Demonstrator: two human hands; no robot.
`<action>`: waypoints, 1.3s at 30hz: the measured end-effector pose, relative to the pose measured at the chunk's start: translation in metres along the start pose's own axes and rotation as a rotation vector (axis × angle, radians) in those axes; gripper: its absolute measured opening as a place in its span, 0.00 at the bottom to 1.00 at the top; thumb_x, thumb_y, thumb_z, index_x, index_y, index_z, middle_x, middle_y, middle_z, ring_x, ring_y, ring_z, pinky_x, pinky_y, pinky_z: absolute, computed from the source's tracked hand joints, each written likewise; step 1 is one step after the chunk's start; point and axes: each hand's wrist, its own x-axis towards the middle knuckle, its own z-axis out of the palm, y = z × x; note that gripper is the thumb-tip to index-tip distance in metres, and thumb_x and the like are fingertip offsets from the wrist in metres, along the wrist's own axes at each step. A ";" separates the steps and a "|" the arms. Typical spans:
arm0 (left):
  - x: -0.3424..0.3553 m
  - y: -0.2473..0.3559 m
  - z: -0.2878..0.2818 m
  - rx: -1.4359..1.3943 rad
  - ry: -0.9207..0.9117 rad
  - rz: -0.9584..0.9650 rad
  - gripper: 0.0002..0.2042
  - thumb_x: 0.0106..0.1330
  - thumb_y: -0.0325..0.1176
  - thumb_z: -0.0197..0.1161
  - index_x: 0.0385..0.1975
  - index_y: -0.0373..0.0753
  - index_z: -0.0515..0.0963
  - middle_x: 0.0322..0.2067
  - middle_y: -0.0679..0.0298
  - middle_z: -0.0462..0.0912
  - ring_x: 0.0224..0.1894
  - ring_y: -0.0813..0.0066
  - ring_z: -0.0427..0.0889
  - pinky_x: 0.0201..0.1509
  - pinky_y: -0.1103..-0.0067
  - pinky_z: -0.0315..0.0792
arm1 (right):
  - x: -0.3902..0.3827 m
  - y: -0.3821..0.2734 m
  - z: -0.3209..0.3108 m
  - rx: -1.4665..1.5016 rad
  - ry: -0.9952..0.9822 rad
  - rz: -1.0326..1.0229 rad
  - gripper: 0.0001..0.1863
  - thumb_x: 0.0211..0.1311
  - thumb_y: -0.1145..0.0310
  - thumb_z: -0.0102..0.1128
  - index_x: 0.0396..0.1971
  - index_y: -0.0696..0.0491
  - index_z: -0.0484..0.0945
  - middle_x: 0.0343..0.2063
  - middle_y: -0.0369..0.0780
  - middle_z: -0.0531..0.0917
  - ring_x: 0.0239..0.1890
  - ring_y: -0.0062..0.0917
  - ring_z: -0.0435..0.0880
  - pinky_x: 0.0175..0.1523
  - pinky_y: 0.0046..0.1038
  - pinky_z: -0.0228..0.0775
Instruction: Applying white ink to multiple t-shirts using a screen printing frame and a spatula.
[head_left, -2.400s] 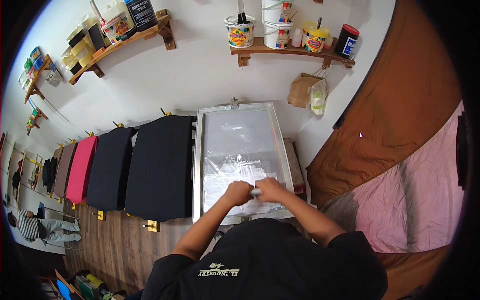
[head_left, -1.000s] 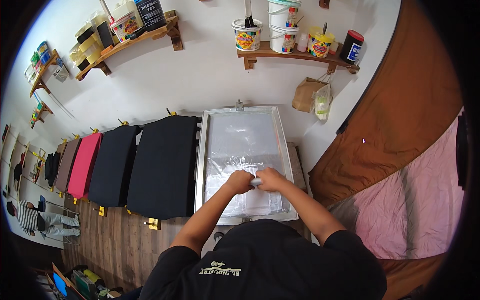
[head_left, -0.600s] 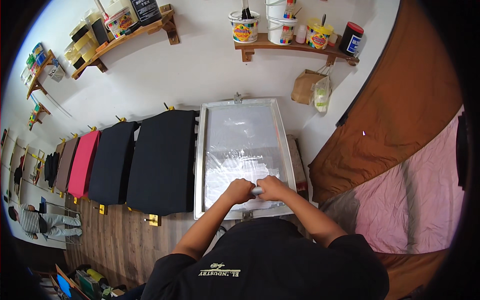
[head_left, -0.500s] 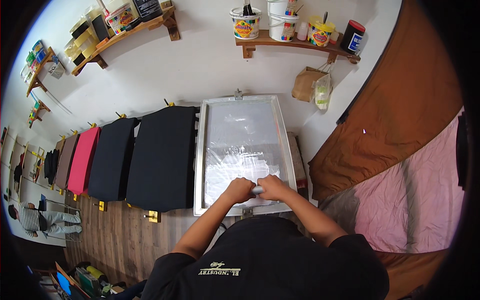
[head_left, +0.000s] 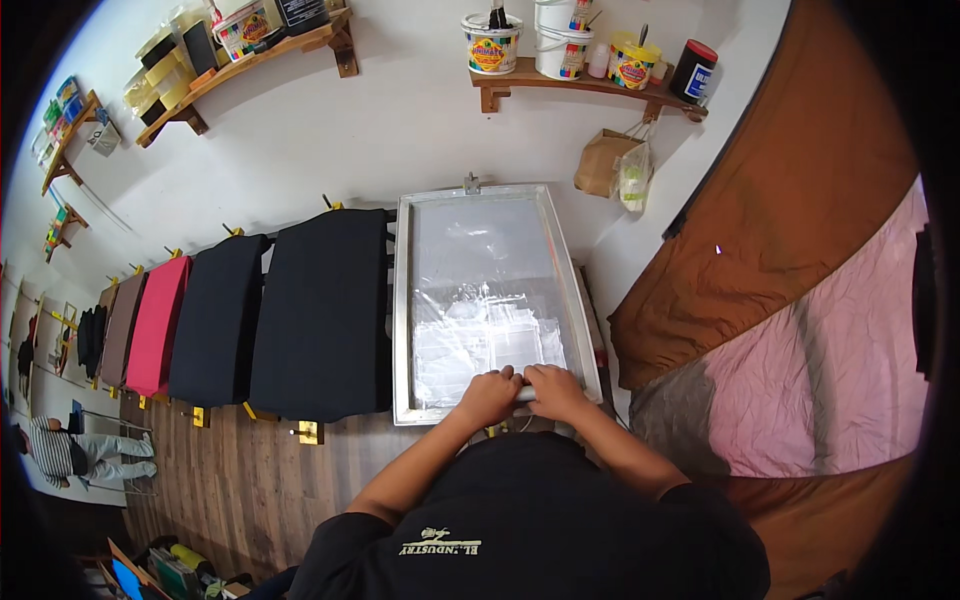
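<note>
Both my hands are closed around the grey handle of a squeegee [head_left: 525, 394] at the near end of a screen-printing frame [head_left: 403, 300]. My left hand [head_left: 490, 399] grips its left part, and my right hand [head_left: 556, 391] sits close beside it on the right. My fists hide most of the squeegee, including its blade. Inside the metal rim stretches a pale grey mesh [head_left: 480, 235], with shiny, whitish patches over its nearer half. A metal clamp [head_left: 472, 184] sits at the frame's far edge.
Left of the frame, black garments [head_left: 325, 310] and a pink one [head_left: 158, 325] cover a row of boards. Paint tubs [head_left: 492, 50] stand on a wall shelf [head_left: 590, 86]. Brown cloth [head_left: 740, 210] hangs at the right. A person in stripes [head_left: 52, 447] is far left.
My hands and the squeegee have moved nearer to me, from the mesh toward the near rim of the frame. The view has shifted slightly.
</note>
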 end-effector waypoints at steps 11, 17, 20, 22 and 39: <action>-0.098 -0.025 -0.023 -0.479 0.083 0.081 0.16 0.65 0.37 0.69 0.47 0.35 0.79 0.47 0.53 0.82 0.40 0.56 0.85 0.45 0.68 0.79 | -0.048 -0.041 0.025 0.041 0.187 0.103 0.31 0.41 0.65 0.74 0.49 0.51 0.74 0.51 0.42 0.80 0.57 0.41 0.77 0.61 0.43 0.66; -0.179 -0.055 -0.004 -0.434 0.479 -0.224 0.10 0.62 0.33 0.73 0.37 0.35 0.83 0.35 0.55 0.86 0.37 0.62 0.86 0.43 0.74 0.77 | -0.074 -0.048 0.018 0.110 0.465 0.026 0.35 0.47 0.58 0.76 0.55 0.54 0.73 0.59 0.46 0.76 0.62 0.43 0.73 0.67 0.43 0.61; -0.197 -0.066 0.018 -0.747 0.644 -0.656 0.13 0.66 0.37 0.71 0.41 0.35 0.81 0.32 0.61 0.85 0.34 0.71 0.83 0.41 0.77 0.74 | -0.084 -0.014 0.029 0.192 0.633 0.089 0.33 0.55 0.53 0.72 0.55 0.57 0.73 0.59 0.50 0.75 0.62 0.46 0.73 0.67 0.44 0.61; -0.197 -0.073 0.032 -0.805 0.798 -0.677 0.15 0.67 0.39 0.70 0.44 0.34 0.79 0.32 0.62 0.83 0.35 0.74 0.81 0.42 0.78 0.74 | -0.083 0.022 0.046 0.297 0.876 0.414 0.30 0.60 0.52 0.67 0.54 0.58 0.73 0.57 0.51 0.76 0.61 0.46 0.73 0.65 0.41 0.63; -0.157 -0.091 0.087 -0.756 0.912 -1.072 0.22 0.79 0.49 0.49 0.28 0.38 0.73 0.18 0.71 0.69 0.22 0.82 0.68 0.23 0.78 0.66 | -0.059 0.143 0.084 0.441 0.505 0.594 0.31 0.73 0.44 0.46 0.29 0.61 0.77 0.29 0.61 0.81 0.38 0.61 0.80 0.41 0.55 0.69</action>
